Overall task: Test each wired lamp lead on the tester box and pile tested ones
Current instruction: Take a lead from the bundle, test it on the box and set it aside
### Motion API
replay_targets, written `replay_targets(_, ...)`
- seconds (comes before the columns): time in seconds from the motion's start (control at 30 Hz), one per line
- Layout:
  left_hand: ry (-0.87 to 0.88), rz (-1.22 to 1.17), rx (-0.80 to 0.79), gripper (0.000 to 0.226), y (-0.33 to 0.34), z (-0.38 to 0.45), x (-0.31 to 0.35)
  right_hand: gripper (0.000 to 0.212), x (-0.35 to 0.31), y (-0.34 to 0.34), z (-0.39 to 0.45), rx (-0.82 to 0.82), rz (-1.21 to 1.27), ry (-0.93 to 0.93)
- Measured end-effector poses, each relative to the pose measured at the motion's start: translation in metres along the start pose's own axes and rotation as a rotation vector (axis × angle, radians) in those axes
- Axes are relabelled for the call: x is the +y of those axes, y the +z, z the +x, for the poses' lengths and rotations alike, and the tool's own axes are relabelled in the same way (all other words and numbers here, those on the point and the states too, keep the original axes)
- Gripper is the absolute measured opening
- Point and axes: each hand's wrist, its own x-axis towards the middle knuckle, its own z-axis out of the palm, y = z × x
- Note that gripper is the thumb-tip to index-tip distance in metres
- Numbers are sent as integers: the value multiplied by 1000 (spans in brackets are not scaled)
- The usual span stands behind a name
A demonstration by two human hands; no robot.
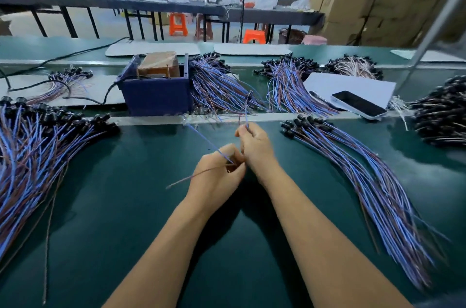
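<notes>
Scanning from the left, I see a big heap of leads (37, 141) fanned across the green desk (126, 219), blue and brown wires with black lamp ends pointing toward the far side. One loose brown wire (49, 232) trails off the heap toward the near edge. Behind it a smaller bundle (68, 81) lies on a pale sheet beside a black cable (83, 98) that runs to the blue tester box (156, 91), which stands past a raised strip, ahead of the hands and a little to their left.

In the middle, my left hand (216, 176) has its fingers (228, 154) curled round the ends of one lead: a blue wire (209, 144) runs up-left from the grip toward the box, and a brown wire (191, 178) sticks out to the left. Touching it, my right hand (254, 146) pinches a second lead (246, 111) between thumb and forefinger, its black lamp end raised above the desk in front of the box's right corner.

Right of the box lie two more bundles (222, 91), then white paper (353, 86) carrying a phone (358, 104). Nearer me, a long pile (373, 181) sweeps toward the right near corner, and a dark mound of lamp ends (443, 116) sits at the far right.
</notes>
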Motion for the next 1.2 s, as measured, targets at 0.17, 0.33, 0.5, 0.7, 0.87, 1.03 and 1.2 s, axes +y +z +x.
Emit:
replay_targets(0.17, 240, 25, -151, 11, 46, -5, 32, 25, 2, -81, 12, 9, -425, -121)
replay_targets(0.33, 373, 214, -403, 43, 94, -10, 54, 34, -1, -151, 17, 55, -859, -139)
replay_targets(0.5, 355, 264, -576, 43, 114, -13, 61, 27, 10, -183, 18, 49, -1251, 42)
replay_targets(0.7, 211, 181, -517, 33, 100, -6, 54, 42, 11, -151, 15, 200, -1425, -23)
replay_targets(0.87, -1, 117, -248, 25, 57, 3, 34, 41, -2, -80, 11, 93, -1179, -227)
replay_targets(1.03, -157, 225, -15, 21, -5, 7, 4, 33, -14, 1, -4, -41, -702, -172)
replay_targets(1.2, -298, 373, 296, 21, -74, 16, -28, 28, -38, 81, -28, -122, -539, -215)
